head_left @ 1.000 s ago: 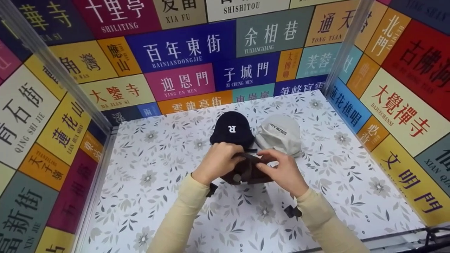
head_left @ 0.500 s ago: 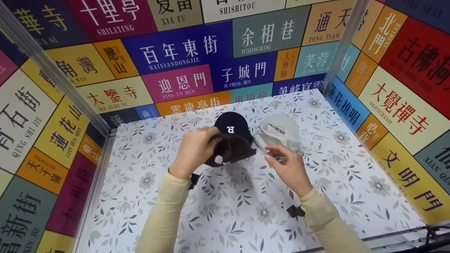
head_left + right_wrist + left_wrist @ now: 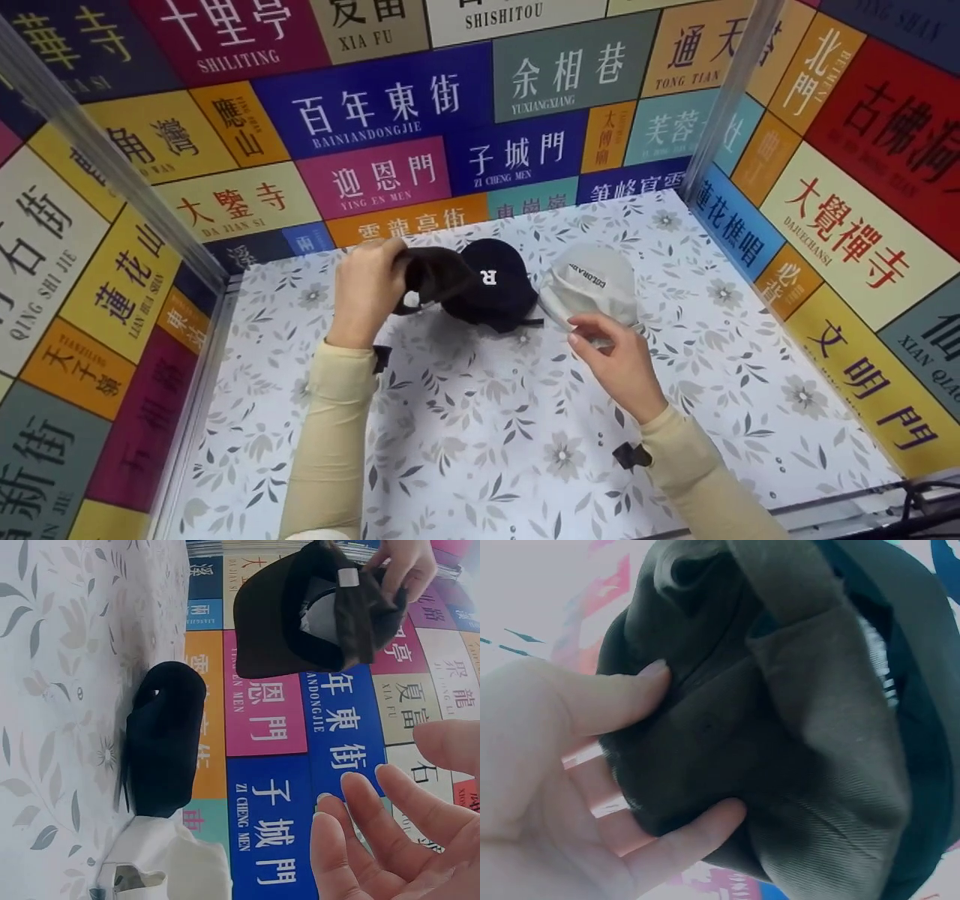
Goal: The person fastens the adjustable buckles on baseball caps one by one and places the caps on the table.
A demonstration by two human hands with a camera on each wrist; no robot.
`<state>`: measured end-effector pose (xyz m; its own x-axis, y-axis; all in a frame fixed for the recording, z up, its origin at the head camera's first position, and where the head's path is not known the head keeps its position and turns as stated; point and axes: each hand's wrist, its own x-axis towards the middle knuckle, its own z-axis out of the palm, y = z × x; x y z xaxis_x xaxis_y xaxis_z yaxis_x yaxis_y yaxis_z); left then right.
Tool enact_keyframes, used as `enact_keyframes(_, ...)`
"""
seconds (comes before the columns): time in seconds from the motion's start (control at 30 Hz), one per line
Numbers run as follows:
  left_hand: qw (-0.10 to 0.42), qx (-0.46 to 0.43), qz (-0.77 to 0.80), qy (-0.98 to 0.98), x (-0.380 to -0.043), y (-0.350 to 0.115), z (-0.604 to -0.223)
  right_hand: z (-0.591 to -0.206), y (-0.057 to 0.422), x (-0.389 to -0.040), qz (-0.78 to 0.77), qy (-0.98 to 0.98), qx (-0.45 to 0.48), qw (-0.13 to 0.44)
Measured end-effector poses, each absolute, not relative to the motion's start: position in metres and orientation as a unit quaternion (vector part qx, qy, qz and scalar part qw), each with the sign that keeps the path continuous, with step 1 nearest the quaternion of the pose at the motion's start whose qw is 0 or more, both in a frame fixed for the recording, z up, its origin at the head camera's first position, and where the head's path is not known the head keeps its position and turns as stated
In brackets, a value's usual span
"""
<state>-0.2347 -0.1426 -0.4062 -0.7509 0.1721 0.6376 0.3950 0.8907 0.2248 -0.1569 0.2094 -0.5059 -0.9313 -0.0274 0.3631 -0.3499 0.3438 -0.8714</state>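
Note:
My left hand (image 3: 365, 289) grips a dark brown baseball cap (image 3: 444, 274), held up in the air left of a black cap (image 3: 491, 304) on the table. In the left wrist view, thumb and fingers pinch the edge of the brown cap (image 3: 705, 757), whose strap and inside face the camera. The right wrist view has its brim toward the left and a white tag by the opening. My right hand (image 3: 619, 361) hovers with relaxed, spread fingers and holds nothing. It is nearest a light grey cap (image 3: 611, 274) lettered COLORADO, which sits right beside the black one.
A white table top (image 3: 465, 450) with grey leaves and flowers lies under everything. Walls of coloured sign panels (image 3: 375, 97) close in the back and both sides, with metal posts (image 3: 724, 112) at the corners. Dark cables (image 3: 922, 502) lie at the front right.
My right hand has let go of the brown cap and drawn slightly back. The left hand has carried the cap up and to the left, uncovering the black cap's front.

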Motion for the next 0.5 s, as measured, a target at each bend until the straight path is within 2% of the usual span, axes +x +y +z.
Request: enact_keyframes(0.5,0.298,-0.075,-0.205,-0.929,-0.290,-0.186,-0.480,-0.522,0.224,-0.158,0.542,-0.824,0.101,0.130)
